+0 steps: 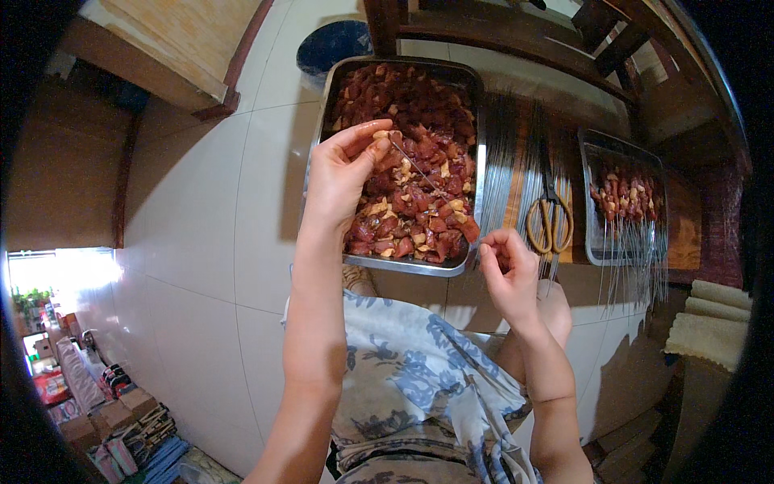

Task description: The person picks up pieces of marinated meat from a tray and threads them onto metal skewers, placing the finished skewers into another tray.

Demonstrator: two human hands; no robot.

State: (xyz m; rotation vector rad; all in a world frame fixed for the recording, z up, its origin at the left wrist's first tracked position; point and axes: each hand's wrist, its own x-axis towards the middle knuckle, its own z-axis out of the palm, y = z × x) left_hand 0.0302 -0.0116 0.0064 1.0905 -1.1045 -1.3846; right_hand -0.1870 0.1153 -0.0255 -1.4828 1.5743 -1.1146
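My left hand (pixel 347 163) is above a deep metal tray (pixel 417 266) and pinches a small pale chunk of fat or meat (pixel 386 135) between thumb and fingers. A thin metal skewer (pixel 417 166) slants from that chunk down towards my right hand (pixel 509 272). The fingers of my right hand are curled closed by the tray's near right corner, around the skewer's lower end. Something dark red, apparently meat, shows inside them. Raw diced meat (pixel 417 206) mixed with pale yellowish pieces fills the tray. Whether some pieces near the right hand are on the skewer is hard to tell.
Many bare metal skewers (pixel 499 163) lie right of the tray, with yellow-handled scissors (pixel 549 224) on them. Farther right, a smaller metal tray (pixel 595 245) holds loaded skewers (pixel 629 193), their ends overhanging its near edge. A wooden chair frame (pixel 514 51) stands behind.
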